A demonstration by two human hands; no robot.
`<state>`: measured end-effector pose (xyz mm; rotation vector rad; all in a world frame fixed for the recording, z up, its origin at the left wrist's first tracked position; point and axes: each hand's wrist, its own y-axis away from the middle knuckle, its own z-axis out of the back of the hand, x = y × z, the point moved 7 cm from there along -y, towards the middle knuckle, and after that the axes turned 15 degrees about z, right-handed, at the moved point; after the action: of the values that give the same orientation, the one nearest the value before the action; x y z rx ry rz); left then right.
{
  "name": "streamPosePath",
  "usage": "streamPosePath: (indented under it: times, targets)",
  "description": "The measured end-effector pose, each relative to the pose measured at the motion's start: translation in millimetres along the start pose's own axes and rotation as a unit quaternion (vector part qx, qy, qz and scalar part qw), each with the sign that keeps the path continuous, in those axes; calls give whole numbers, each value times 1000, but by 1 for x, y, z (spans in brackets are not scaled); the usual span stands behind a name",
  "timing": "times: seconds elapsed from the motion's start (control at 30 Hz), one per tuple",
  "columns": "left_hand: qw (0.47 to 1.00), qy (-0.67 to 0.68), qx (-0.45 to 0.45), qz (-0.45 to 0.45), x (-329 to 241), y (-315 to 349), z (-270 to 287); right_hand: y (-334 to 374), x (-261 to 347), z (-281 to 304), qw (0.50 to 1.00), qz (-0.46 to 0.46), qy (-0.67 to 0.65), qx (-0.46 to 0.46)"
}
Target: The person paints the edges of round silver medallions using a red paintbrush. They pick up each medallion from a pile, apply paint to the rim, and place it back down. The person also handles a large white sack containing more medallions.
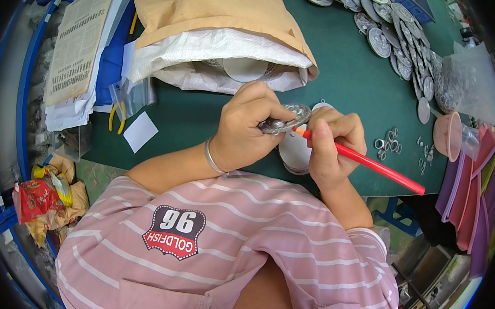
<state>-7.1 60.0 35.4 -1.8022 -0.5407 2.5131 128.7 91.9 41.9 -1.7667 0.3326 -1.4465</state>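
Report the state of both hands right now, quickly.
Left hand: closed, holding an ornate silver-coloured piece.
Right hand: closed, holding a red pencil, its tip at that piece.

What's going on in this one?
A person works bare-handed at a green table. The left hand holds up an ornate, round metal piece, while the right hand grips a red pencil, tip right by the piece's edge; whether it touches is hard to tell. A pale disc lies beneath the hands. Beyond them is an open bag, and a heap of round metal pieces spreads across the far right.
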Motion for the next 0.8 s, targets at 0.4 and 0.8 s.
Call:
streamPosePath:
  times: [0.4, 0.8]
  targets:
    - [998, -7, 33, 53, -1, -9, -1, 1, -14, 10, 999, -5, 32, 43]
    - [667, 500, 330, 443, 47, 7, -30, 10, -12, 39, 992, -20, -63, -111]
